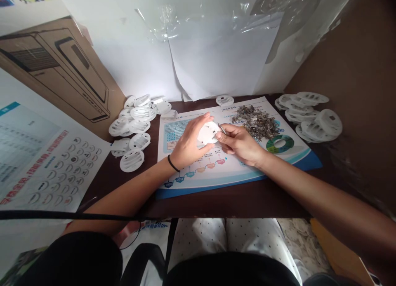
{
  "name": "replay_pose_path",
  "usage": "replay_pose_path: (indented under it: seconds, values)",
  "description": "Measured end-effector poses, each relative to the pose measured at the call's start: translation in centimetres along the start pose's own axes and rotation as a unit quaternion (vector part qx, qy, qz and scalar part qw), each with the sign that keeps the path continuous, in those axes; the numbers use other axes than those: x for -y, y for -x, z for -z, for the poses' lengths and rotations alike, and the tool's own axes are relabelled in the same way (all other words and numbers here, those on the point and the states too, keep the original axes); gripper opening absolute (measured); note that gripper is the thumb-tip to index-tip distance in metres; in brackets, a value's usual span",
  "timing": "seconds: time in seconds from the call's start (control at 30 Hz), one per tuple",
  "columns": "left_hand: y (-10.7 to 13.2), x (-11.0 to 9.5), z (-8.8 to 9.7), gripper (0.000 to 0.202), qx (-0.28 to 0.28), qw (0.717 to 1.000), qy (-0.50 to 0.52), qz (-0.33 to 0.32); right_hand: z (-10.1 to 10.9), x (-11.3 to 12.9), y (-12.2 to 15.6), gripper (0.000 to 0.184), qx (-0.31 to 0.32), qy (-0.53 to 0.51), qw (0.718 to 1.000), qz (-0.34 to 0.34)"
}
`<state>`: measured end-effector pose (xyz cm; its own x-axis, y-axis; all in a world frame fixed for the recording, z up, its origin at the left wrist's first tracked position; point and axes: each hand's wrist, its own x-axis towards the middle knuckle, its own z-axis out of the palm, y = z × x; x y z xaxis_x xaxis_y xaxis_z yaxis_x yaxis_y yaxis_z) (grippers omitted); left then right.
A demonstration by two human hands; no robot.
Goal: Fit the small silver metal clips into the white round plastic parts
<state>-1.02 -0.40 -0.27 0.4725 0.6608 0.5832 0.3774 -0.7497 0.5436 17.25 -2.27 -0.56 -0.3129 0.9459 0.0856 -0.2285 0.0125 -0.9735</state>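
Note:
My left hand (191, 142) is closed around a round white plastic part (208, 133), held just above a printed poster (216, 170) on the dark table. My right hand (239, 144) pinches a thin metal tool (222, 128) whose tip touches the white part's right edge. A heap of small grey metal pieces (257, 121) lies on the poster just beyond my right hand.
A pile of white round parts (136, 121) lies at the left of the table, another pile (312, 115) at the right. A cardboard box (62, 67) leans at the left, white sheets and clear plastic (216, 43) hang behind. The table's front edge (232, 212) is near my lap.

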Motion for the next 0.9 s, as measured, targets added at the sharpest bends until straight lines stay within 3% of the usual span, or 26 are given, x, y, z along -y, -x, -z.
replay_pose_path:
  seconds: [0.17, 0.33, 0.6, 0.63, 0.7, 0.77, 0.83, 0.9]
  values:
    - [0.0, 0.2, -0.1, 0.057, 0.005, 0.997, 0.051, 0.059, -0.4, 0.3, 0.2, 0.033, -0.019, 0.013, 1.000, 0.004]
    - [0.1, 0.0, 0.0, 0.058, 0.010, 0.998, 0.020, 0.060, -0.6, 0.4, 0.1, 0.032, -0.034, -0.050, 0.998, -0.018]
    - [0.4, 0.5, -0.1, 0.080, -0.006, 0.997, -0.044, -0.060, -0.2, 0.5, 0.0, 0.031, -0.028, -0.149, 0.985, -0.085]
    - [0.4, 0.5, -0.1, 0.083, -0.010, 0.999, -0.023, -0.041, -0.3, 0.6, 0.1, 0.031, -0.027, -0.154, 0.984, -0.088]
    - [0.2, 0.2, -0.2, 0.080, -0.003, 0.994, 0.092, 0.055, -0.4, 0.8, 0.2, 0.031, -0.027, -0.150, 0.985, -0.085]
    - [-0.2, -0.2, -0.2, 0.067, 0.018, 0.943, 0.275, 0.186, -0.6, 0.9, 0.3, 0.030, -0.043, -0.117, 0.990, -0.072]
    - [-0.7, -0.5, -0.3, 0.062, 0.046, 0.846, 0.438, 0.300, -0.7, 0.9, 0.4, 0.028, -0.082, -0.051, 0.994, -0.052]
    - [-1.0, -0.7, -0.4, 0.064, 0.066, 0.760, 0.530, 0.370, -0.7, 0.7, 0.3, 0.027, -0.126, 0.021, 0.991, -0.030]
